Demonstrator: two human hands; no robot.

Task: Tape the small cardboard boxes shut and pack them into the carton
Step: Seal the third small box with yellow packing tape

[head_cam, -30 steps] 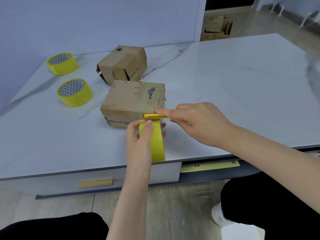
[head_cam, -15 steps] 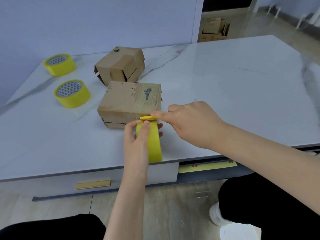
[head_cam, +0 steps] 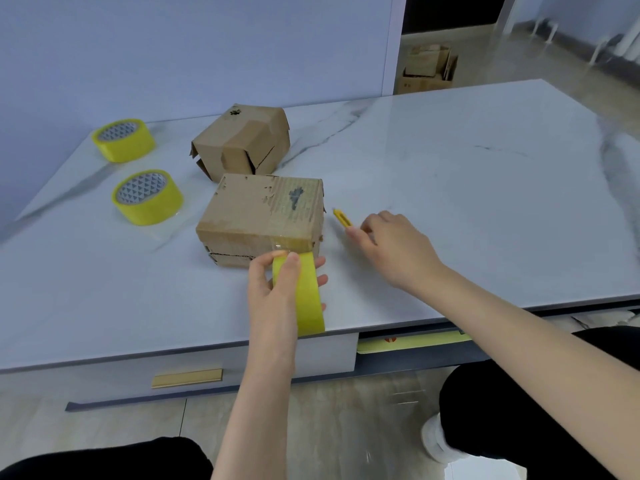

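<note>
A small cardboard box (head_cam: 256, 211) lies near the front of the marble table (head_cam: 467, 188), with a strip of clear tape over its front top edge. Just in front of it my left hand (head_cam: 268, 299) grips a yellow tape roll (head_cam: 306, 299) held on edge, the roll's top touching the box's front face. To the box's right my right hand (head_cam: 394, 247) pinches a thin yellow cutter (head_cam: 342, 217) by its end, low over the table. A second small box (head_cam: 242, 143) with loose flaps sits behind the first.
Two more yellow tape rolls (head_cam: 147, 197) (head_cam: 123, 140) lie flat at the table's left. Cardboard cartons (head_cam: 427, 69) stand on the floor beyond the far edge. A drawer with a gold handle (head_cam: 187, 378) is under the front edge.
My right hand has moved right with the cutter, away from the tape at the box's front edge. My left hand and the roll have stayed in front of the box.
</note>
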